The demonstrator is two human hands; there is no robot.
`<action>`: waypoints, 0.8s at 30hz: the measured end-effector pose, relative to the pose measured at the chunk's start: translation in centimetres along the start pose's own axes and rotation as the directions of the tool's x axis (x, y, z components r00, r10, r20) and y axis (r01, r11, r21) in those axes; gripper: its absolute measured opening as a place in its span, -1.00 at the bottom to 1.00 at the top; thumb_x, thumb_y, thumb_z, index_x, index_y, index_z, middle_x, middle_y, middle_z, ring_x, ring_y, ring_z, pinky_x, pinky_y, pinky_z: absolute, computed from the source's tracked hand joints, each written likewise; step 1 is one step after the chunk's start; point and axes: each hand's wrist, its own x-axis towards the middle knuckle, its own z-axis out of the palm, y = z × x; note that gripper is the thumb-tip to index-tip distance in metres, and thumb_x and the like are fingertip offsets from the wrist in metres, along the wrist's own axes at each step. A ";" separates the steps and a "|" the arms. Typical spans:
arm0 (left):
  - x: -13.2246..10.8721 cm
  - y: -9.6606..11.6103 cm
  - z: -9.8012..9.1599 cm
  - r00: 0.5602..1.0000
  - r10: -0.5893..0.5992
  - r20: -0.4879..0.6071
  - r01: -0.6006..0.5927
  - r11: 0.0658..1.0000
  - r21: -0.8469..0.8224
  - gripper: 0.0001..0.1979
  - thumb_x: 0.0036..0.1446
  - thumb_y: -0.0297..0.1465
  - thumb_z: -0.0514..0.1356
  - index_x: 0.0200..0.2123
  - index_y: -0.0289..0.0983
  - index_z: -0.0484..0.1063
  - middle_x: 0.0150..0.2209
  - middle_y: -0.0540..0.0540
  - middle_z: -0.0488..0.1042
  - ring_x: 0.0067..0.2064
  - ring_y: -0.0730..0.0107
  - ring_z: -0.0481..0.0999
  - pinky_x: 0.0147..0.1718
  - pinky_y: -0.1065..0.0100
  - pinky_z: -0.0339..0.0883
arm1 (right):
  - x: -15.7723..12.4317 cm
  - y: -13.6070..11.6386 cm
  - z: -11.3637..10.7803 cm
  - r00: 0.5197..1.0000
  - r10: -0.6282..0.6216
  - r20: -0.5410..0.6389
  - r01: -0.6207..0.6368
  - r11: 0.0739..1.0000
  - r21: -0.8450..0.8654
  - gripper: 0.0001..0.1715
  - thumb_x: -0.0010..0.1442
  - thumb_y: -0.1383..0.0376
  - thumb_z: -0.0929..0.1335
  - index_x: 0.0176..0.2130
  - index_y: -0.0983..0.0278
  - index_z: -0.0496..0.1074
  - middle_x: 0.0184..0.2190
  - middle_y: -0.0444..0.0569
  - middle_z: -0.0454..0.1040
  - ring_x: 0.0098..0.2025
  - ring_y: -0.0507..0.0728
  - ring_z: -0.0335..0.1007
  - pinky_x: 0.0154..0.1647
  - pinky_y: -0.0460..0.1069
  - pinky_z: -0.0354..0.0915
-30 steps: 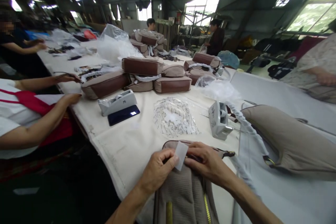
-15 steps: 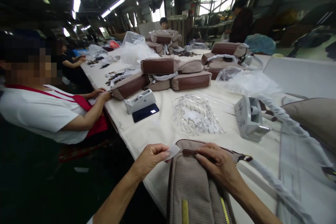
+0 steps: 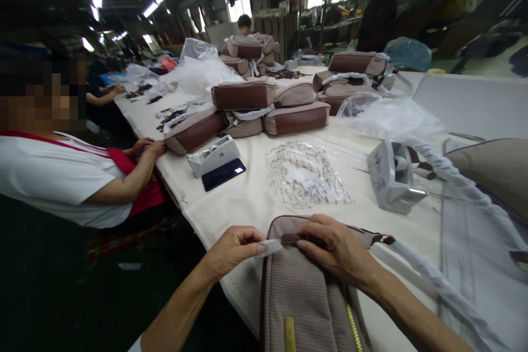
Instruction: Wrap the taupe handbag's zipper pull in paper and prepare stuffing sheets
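Observation:
A taupe striped bag (image 3: 297,291) with brown leather trim and yellow-toothed zippers lies in front of me, running off the bottom edge. Pinched between thumb and fingers of my left hand (image 3: 235,250) is a small translucent white slip (image 3: 270,247), its tip over the bag's upper left edge. My right hand (image 3: 336,245) rests on the top of the bag, fingers closed at a brown leather tab (image 3: 290,238) whose rounded end sticks out to the left. A wrapped white strap (image 3: 429,278) joins the bag by a metal ring at its right.
Beyond the bag lie a clear plastic bag of small tagged pieces (image 3: 305,173), a tape dispenser (image 3: 394,176), another dispenser (image 3: 216,155) and a phone (image 3: 224,174). Stacked bags (image 3: 243,94) stand farther back. A co-worker in white (image 3: 61,176) sits at the table's left edge.
My right hand has shifted slightly left along the leather tab. The slip in my left hand has tilted flatter and stays near the bag's edge. The camera view has moved a little.

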 end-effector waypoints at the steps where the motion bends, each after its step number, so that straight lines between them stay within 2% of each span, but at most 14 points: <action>1: 0.0 0.0 -0.1 1.000 -0.002 -0.001 0.002 1.000 -0.001 -0.83 -0.05 -0.34 0.30 -0.42 -0.35 0.50 -0.48 0.02 0.44 -0.41 0.52 0.33 -0.38 0.50 0.14 | 0.1 0.1 0.0 1.000 -0.018 -0.004 0.018 1.000 0.020 -0.85 0.20 0.26 0.30 -0.29 0.23 0.46 -0.39 -0.08 0.36 -0.31 0.07 0.28 -0.30 -0.05 0.18; 6: 0.2 0.3 -0.3 1.000 -0.029 0.004 0.029 1.000 0.003 -0.82 -0.07 -0.34 0.31 -0.42 -0.35 0.51 -0.48 0.02 0.44 -0.42 0.52 0.32 -0.39 0.50 0.13 | -0.1 0.5 0.5 0.996 -0.043 -0.074 0.051 0.993 0.105 -0.79 0.23 0.20 0.29 -0.25 0.23 0.47 -0.36 -0.08 0.38 -0.29 0.05 0.30 -0.26 -0.07 0.20; 12: 0.6 1.1 0.3 1.000 -0.014 0.028 0.014 1.000 -0.010 -0.82 -0.06 -0.34 0.31 -0.41 -0.35 0.52 -0.48 0.00 0.46 -0.41 0.50 0.35 -0.38 0.49 0.16 | -0.1 0.6 0.8 0.992 -0.101 -0.072 0.102 0.995 0.017 -0.79 0.24 0.22 0.27 -0.25 0.23 0.47 -0.36 -0.05 0.39 -0.31 0.06 0.30 -0.27 -0.06 0.21; 16: 1.0 2.0 0.8 0.997 -0.006 0.071 0.006 1.000 0.006 -0.78 -0.04 -0.33 0.29 -0.33 -0.35 0.54 -0.41 -0.04 0.50 -0.37 0.47 0.38 -0.34 0.48 0.18 | 0.0 0.3 1.1 0.992 -0.090 -0.091 0.088 0.996 -0.022 -0.80 0.23 0.24 0.28 -0.24 0.23 0.48 -0.38 -0.05 0.39 -0.33 0.06 0.30 -0.32 -0.07 0.21; 19: 1.5 3.1 1.6 0.996 -0.021 0.086 0.016 0.998 0.057 -0.76 -0.02 -0.30 0.26 -0.31 -0.36 0.53 -0.45 -0.04 0.48 -0.40 0.48 0.37 -0.37 0.47 0.18 | 0.1 -0.2 1.3 0.992 -0.063 -0.109 0.061 0.998 -0.022 -0.85 0.20 0.28 0.30 -0.31 0.26 0.46 -0.42 -0.06 0.38 -0.36 0.06 0.29 -0.35 -0.07 0.19; 21: 1.9 3.9 2.3 0.997 -0.041 0.059 0.034 0.994 0.108 -0.75 -0.02 -0.29 0.25 -0.35 -0.38 0.51 -0.52 -0.02 0.43 -0.48 0.51 0.34 -0.45 0.47 0.16 | 0.0 -0.2 1.1 0.994 -0.002 -0.105 0.010 0.997 0.073 -0.92 0.13 0.34 0.34 -0.29 0.27 0.41 -0.46 -0.11 0.38 -0.40 0.05 0.30 -0.37 -0.08 0.18; 24: 2.5 4.9 3.3 0.998 -0.068 0.000 0.067 0.978 0.199 -0.77 -0.04 -0.29 0.21 -0.41 -0.37 0.46 -0.61 0.03 0.35 -0.56 0.53 0.30 -0.54 0.49 0.10 | -0.6 0.3 0.6 0.992 0.094 -0.088 -0.058 0.938 0.342 -0.61 0.08 0.40 0.34 -0.06 0.23 0.27 -0.35 -0.14 0.44 -0.37 0.03 0.37 -0.34 -0.08 0.25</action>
